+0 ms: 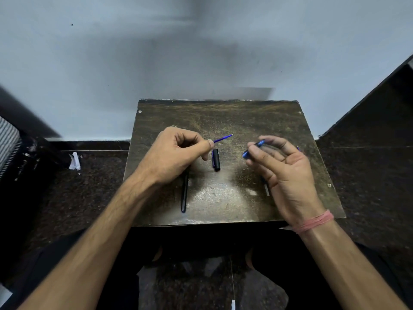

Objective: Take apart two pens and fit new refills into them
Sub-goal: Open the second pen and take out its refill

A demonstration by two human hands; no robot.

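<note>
My left hand [178, 153] pinches a thin blue refill [223, 138] whose tip points up and to the right over the small worn table [223, 117]. My right hand [283, 168] holds a blue pen barrel [253, 149] between thumb and fingers, its open end facing the refill, a short gap apart. A black pen cap [216, 159] lies on the table between the hands. A black pen [184, 193] lies below my left wrist, partly hidden by it. Another thin piece [266, 190] lies under my right palm, mostly hidden.
The table stands against a pale wall [134, 63], on a dark speckled floor [89, 186]. A scrap of white paper [74, 162] lies on the floor to the left. My legs and feet are below the table's front edge.
</note>
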